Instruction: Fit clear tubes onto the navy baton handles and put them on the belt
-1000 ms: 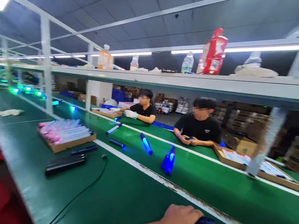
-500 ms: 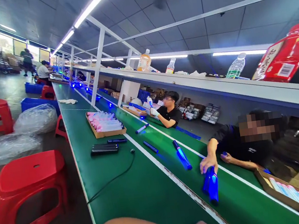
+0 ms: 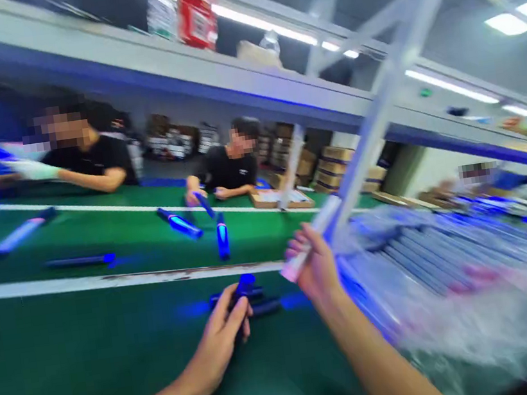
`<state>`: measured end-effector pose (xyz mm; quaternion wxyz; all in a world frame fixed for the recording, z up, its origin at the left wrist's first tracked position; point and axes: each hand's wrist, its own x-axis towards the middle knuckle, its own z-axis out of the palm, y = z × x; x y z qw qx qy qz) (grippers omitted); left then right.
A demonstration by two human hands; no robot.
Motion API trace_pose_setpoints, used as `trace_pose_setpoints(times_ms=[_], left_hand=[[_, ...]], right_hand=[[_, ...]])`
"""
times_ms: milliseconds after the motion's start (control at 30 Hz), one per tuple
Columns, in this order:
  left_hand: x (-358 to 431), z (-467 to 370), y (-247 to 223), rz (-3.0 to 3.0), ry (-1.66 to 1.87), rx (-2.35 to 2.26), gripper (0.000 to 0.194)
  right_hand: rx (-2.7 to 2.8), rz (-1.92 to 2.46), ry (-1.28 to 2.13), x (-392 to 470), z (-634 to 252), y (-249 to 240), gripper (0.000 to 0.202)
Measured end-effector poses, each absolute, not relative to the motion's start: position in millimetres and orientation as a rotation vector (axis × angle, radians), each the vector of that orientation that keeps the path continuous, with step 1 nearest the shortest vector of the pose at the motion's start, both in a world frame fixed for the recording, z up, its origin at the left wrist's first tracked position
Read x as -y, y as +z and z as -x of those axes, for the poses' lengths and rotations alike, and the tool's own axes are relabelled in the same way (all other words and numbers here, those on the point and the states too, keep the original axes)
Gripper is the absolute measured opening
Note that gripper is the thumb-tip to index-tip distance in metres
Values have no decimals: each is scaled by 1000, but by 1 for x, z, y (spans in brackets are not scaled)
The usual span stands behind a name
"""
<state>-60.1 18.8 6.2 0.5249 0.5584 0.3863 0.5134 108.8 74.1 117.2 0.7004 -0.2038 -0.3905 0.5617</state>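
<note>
My left hand [image 3: 221, 336] is closed around a dark flashlight [image 3: 246, 284] whose upper end glows blue. Just behind it, more dark flashlights [image 3: 268, 307] lie on the green table, casting blue light on the surface. Raised to the right, my right hand [image 3: 318, 265] grips a pale tube [image 3: 314, 236] with a pinkish lower end; it slants up toward the right, and motion blurs its details. Close to my right forearm is a clear plastic bag [image 3: 492, 310] over a row of similar long tubes [image 3: 427, 260].
Beyond a white strip [image 3: 147, 276], blue-lit flashlights [image 3: 180, 224] lie on the green belt [image 3: 126, 225]. Two co-workers in black sit across it, one gloved. A white post [image 3: 377, 105] rises near my right hand, beneath a long shelf [image 3: 130, 72] holding bottles. An open carton [image 3: 283, 198] stands opposite.
The view has swung right along the bench. Both my hands now show, holding a flashlight and a pale tube; before, only a forearm and part of a hand showed at the bottom edge.
</note>
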Motion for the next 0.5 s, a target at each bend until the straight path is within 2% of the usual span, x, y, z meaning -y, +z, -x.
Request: trace_pose_setpoints(times_ms=[167, 500], left_hand=[[-6, 39, -7, -1242, 1099, -845, 59], [-4, 39, -15, -1220, 1052, -800, 55]], right_hand=[[608, 371, 1420, -79, -116, 93, 37], [615, 289, 1581, -64, -105, 83, 22]])
